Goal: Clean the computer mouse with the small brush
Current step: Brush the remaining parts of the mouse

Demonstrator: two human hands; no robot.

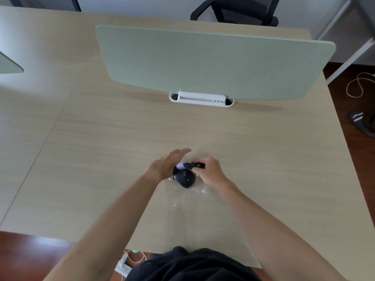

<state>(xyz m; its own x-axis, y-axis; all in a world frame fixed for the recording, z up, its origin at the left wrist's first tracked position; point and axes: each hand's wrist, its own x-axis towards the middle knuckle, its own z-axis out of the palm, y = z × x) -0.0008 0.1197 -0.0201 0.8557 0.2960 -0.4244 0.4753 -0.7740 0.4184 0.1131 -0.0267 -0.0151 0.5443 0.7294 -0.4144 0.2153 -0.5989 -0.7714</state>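
Note:
A black computer mouse [185, 178] lies on the light wooden desk [101, 159], tilted up on its left side. My left hand [169, 163] props it from the left, fingers stretched out along its far edge. My right hand [209, 171] grips the small brush [193, 165] by its black handle. The brush's pale bristle tip [179, 165] rests on the far end of the mouse, next to my left palm.
White crumbs [182, 200] are scattered on the desk just in front of the mouse. A green divider panel [213, 61] in a white holder [201, 98] stands across the desk behind. A black chair [237, 11] is beyond. A power strip [122, 267] lies on the floor.

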